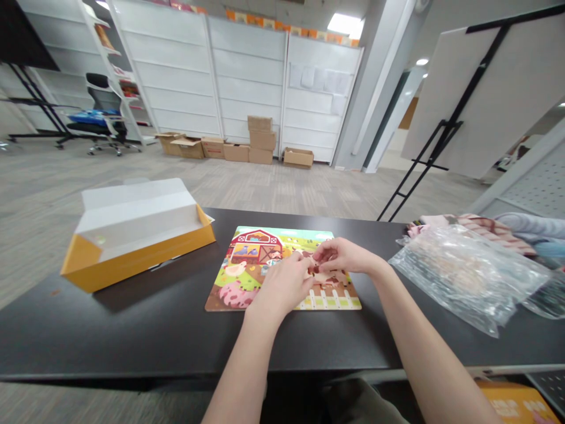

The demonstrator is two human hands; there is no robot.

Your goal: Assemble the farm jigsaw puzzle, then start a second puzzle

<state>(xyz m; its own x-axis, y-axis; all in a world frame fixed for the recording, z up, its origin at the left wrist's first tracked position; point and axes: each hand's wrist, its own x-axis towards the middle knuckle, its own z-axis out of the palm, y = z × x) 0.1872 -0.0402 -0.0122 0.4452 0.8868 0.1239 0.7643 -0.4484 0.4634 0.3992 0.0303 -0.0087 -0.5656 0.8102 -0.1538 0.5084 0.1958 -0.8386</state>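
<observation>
On the black table lies a colourful farm-scene puzzle board [245, 271] with a red barn, a chicken, a spotted pink pig and a white fence. My left hand [285, 284] rests over its middle, fingers bent together and their tips partly hidden. From the right, my right hand [339, 257] reaches in with curled fingers, thumb and fingertips at a brown-and-white cow puzzle piece [331, 278]. The cow lies between both hands, at the right side of the board. Whether it is lifted or flush with the board I cannot tell.
An open yellow box [145, 266] with a white inside stands on the table's left. Clear plastic bags [470, 271] and folded fabrics [485, 227] lie at the right. Cardboard boxes [260, 141] line the far shelving. A yellow package [521, 403] sits low at right.
</observation>
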